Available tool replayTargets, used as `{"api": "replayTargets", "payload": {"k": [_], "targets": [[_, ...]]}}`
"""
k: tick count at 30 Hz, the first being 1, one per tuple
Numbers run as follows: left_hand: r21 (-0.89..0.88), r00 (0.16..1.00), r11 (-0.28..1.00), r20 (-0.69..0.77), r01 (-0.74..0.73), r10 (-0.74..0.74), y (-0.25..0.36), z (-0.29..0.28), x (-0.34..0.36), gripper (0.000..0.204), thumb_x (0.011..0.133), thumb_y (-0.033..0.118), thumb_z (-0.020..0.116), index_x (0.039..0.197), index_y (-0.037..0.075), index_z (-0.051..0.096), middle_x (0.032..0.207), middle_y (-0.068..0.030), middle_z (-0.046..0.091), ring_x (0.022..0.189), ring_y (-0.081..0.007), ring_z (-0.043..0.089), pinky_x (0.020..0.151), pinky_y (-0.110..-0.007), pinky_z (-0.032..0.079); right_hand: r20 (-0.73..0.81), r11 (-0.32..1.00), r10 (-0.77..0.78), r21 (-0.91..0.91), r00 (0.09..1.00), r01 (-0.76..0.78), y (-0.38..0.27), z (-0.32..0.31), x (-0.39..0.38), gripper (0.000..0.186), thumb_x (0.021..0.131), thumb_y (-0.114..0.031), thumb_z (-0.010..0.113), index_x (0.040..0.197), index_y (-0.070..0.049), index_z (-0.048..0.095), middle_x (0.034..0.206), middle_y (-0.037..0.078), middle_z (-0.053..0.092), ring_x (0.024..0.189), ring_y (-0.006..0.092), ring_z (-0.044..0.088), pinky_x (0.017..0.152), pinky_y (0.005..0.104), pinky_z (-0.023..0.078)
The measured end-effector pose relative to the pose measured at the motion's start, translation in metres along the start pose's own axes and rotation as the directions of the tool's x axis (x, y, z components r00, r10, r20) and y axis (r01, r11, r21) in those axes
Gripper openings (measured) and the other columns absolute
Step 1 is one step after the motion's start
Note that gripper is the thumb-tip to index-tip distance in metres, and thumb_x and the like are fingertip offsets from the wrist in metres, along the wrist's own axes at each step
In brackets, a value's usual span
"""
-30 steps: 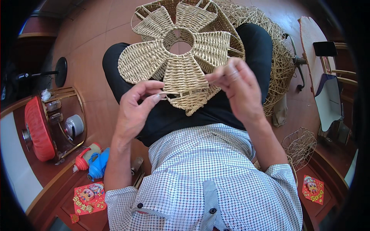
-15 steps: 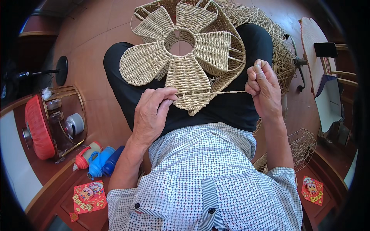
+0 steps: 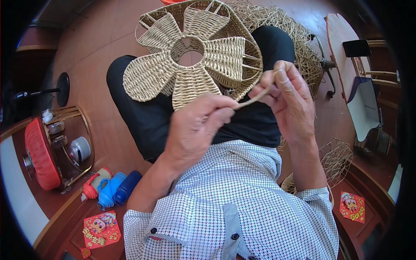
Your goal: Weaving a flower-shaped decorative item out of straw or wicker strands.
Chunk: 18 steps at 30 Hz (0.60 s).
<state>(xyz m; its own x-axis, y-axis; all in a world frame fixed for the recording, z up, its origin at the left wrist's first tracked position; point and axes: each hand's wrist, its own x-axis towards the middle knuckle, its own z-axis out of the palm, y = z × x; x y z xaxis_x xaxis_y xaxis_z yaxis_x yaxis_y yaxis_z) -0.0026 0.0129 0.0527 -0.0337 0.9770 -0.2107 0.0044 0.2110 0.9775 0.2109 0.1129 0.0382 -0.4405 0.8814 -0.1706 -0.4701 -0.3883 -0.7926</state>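
Note:
Across my lap lies a flower-shaped piece woven from straw cord (image 3: 195, 84), with several petals round an open ring and a woven rim behind. Some petals on its far and right sides have bare frame loops at their outer ends. A strand of straw cord (image 3: 252, 100) runs between my hands, just right of the near petal. My left hand (image 3: 195, 128) pinches one end of the visible stretch and covers the near petal's tip. My right hand (image 3: 291, 99) holds the strand between thumb and fingers, higher and to the right. Both hands are slightly blurred.
A tangled heap of straw cord (image 3: 281, 41) lies beyond my right knee, beside a table (image 3: 340, 47) bearing a dark phone (image 3: 356, 48). On the left are a red cover (image 3: 41, 154), a kettle (image 3: 80, 150) and several flasks (image 3: 112, 190). Red cards (image 3: 102, 228) lie low on either side.
My left hand has moved right, over the near petal's tip. My hands are closer together, and the cord between them, straight before, now slants and bends. The view has shifted slightly.

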Motion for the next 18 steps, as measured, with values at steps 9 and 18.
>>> {"api": "replayTargets", "payload": {"k": [9, 18], "targets": [[0.558, 0.964, 0.825, -0.164, -0.085, 0.211, -0.01, -0.047, -0.016, 0.017, 0.094, 0.004, 0.083, 0.11, 0.005, 0.084, 0.082, -0.0016, 0.064, 0.073, -0.0124, 0.057, 0.07, -0.03, 0.046, -0.062, 0.637, 0.227, -0.745, 0.972, -0.197, 0.019, 0.003, 0.008, 0.023, 0.109, -0.006, 0.063, 0.13, 0.003, 0.065, 0.11, 0.012, 0.077, 0.074, 0.0129, 0.072, 0.065, 0.0294, 0.06], [0.823, 0.922, 0.554, -0.109, -0.126, 0.372, -0.023, -0.034, -0.008, 0.006, 0.091, 0.006, 0.082, 0.096, 0.008, 0.081, 0.074, -0.0028, 0.059, 0.072, -0.022, 0.056, 0.077, -0.037, 0.045, 0.086, 0.566, 0.391, -0.808, 0.916, -0.166, 0.027, 0.007, 0.021, 0.047, 0.107, -0.005, 0.047, 0.151, 0.012, 0.053, 0.123, 0.025, 0.076, 0.067, 0.0229, 0.077, 0.067, 0.0362, 0.063]]}}
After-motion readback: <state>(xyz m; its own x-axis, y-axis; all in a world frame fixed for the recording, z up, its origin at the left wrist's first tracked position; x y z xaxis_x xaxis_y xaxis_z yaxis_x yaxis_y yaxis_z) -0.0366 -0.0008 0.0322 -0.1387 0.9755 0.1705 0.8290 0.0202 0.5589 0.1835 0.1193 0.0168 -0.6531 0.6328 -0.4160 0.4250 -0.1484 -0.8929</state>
